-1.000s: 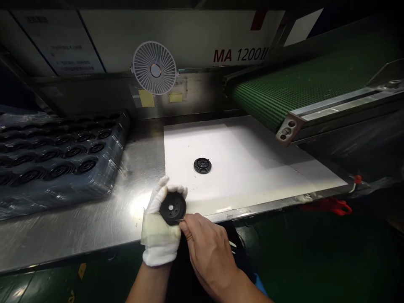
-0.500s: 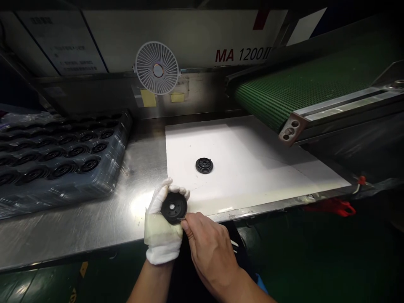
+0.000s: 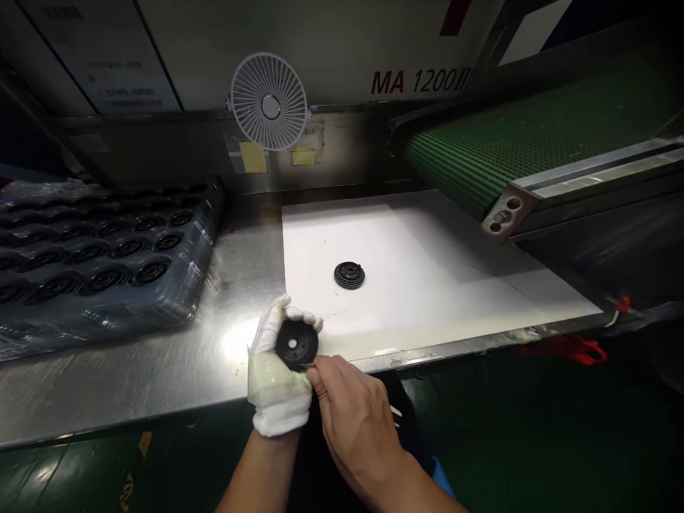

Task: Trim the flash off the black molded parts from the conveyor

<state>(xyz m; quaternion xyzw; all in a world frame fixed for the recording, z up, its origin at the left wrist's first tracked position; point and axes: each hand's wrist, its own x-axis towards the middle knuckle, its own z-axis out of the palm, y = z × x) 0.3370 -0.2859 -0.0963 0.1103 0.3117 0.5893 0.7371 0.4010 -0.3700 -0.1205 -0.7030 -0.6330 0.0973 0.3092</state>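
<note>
My left hand [image 3: 278, 377], in a white glove wrapped with clear tape, grips a round black molded disc [image 3: 296, 343] with a centre hole at the edge of the steel table. My right hand [image 3: 355, 420] is bare and pinches a small metal blade [image 3: 308, 366], whose tip touches the disc's lower rim. Most of the blade is hidden by my fingers. A second black disc [image 3: 349, 275] lies flat on a white sheet [image 3: 427, 285], a short way beyond my hands and touching neither.
A plastic-wrapped tray [image 3: 200, 242] of several black discs stands on the steel table [image 3: 160, 377] at left. A green conveyor belt [image 3: 513, 149] ends at right above the sheet. A white fan [image 3: 268, 105] is mounted on the machine behind.
The whole scene has shifted slightly up and right in view as my head moved. My hands keep the same hold on the disc and blade.
</note>
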